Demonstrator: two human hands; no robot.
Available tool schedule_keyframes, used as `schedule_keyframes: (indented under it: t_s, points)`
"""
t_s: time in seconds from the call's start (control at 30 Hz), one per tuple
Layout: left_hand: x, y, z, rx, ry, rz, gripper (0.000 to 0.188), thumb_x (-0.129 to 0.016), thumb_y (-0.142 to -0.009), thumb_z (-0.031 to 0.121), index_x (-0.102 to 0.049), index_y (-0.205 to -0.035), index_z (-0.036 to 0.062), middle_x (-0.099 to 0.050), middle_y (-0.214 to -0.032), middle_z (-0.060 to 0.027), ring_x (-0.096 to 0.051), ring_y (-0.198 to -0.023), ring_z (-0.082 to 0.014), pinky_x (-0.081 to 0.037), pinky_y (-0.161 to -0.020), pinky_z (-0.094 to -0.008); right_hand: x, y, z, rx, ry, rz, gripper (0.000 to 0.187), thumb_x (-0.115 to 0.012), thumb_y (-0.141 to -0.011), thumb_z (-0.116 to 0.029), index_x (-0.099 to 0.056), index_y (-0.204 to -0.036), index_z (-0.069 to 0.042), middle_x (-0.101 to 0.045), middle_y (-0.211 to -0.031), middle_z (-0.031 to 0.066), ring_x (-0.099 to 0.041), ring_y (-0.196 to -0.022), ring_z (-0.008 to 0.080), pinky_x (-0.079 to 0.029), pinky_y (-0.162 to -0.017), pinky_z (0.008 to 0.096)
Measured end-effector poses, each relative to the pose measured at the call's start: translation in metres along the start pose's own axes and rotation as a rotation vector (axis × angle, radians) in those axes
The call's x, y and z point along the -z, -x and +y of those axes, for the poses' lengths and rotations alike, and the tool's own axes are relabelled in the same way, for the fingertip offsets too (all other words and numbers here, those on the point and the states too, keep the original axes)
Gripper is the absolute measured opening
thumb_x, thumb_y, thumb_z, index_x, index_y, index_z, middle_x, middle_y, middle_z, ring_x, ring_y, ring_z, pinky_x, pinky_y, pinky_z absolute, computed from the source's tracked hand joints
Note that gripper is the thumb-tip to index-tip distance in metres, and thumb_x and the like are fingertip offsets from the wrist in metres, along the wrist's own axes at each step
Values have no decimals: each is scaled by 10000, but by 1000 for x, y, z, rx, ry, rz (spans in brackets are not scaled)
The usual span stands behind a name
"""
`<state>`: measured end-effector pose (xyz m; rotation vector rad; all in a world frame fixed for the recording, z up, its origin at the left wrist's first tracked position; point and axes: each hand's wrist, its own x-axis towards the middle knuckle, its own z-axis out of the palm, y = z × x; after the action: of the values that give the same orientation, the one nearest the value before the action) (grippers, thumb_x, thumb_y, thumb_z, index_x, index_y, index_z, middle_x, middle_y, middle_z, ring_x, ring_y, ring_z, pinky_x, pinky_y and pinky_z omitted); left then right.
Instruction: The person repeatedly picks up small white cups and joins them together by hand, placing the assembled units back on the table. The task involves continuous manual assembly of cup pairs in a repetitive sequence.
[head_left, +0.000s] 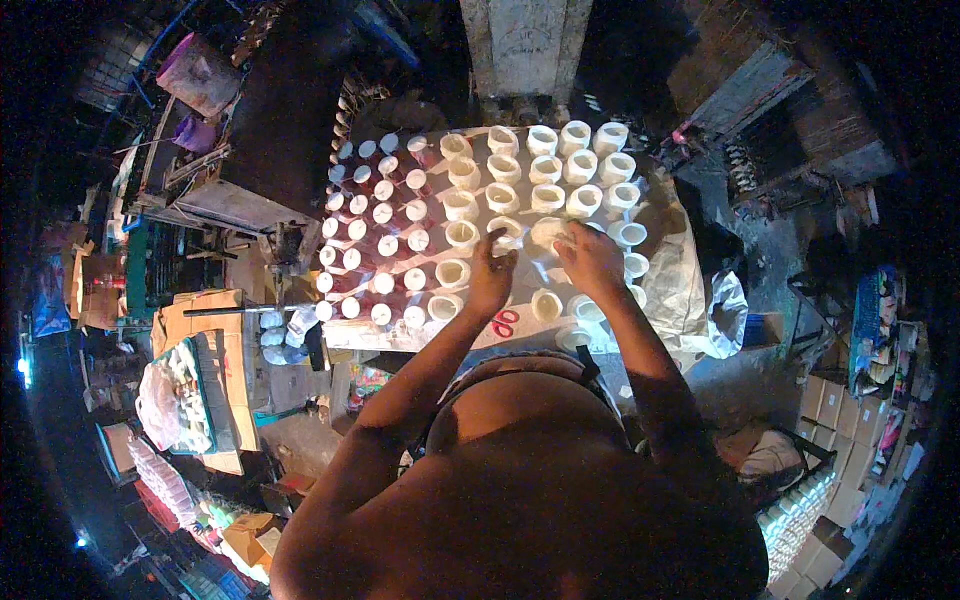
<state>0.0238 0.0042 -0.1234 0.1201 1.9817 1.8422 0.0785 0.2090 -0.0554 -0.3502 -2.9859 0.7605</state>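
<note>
Rows of round, open-topped white cups (546,169) stand on a paper-covered table (665,240) in front of me. My right hand (597,260) grips the edge of a cream-coloured, rounded cup (550,235) in the middle of the rows; its opening cannot be made out. My left hand (490,272) reaches in beside it, fingers curved and apart, right at the near-left side of another white cup (508,232). Whether those fingertips touch its rim is hard to tell. To the left stand several rows of dark red cylinders (385,215) with round white tops.
A crumpled white sack (727,315) hangs at the table's right end. A cardboard sheet (190,318) and a tray with a plastic bag (172,400) lie to the left. Stacked cartons (835,415) stand at lower right. Beyond the table rises a pale board (525,50).
</note>
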Motion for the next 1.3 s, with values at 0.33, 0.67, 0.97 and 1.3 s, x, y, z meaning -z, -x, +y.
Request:
schedule_keyframes:
  t_s: [0.33, 0.67, 0.97, 1.3]
  points:
    - [44, 8, 35, -47, -20, 59, 420, -630, -1014, 104, -474, -1394, 13, -592, -1326, -181, -681, -1048, -239, -528, -902, -353, -126, -21, 65, 100, 347, -372, 314, -667, -912, -262, -677, -1182, -102, -663, -1220, 219, -735, -921, 351, -585, -769, 490]
    - [65, 29, 30, 10, -47, 91, 343, -607, -1040, 123, -520, -1343, -12, -625, -1310, -177, -687, -1040, -208, -537, -862, -336, -88, -67, 70, 62, 169, -7, 205, -665, -833, -124, -697, -1026, -64, -713, -1011, 207, -719, -948, 388, -579, -759, 494]
    - [45, 18, 12, 272, 248, -112, 448, -562, -1061, 347, -486, -1355, 18, -694, -1214, -173, -734, -944, -296, -582, -768, -409, -49, -75, 42, 176, 227, -217, 129, -647, -832, -115, -744, -908, -77, -730, -942, 175, -723, -915, 377, -577, -776, 495]
    - [-8, -9, 56, 332, 718, -268, 613, -545, -1029, 529, -469, -1421, 65, -609, -1333, -137, -619, -1202, -277, -522, -1005, -425, 88, 18, -50, 163, -304, -321, 319, -751, -924, -313, -645, -1122, -86, -658, -817, 86, -656, -742, 249, -513, -686, 393]
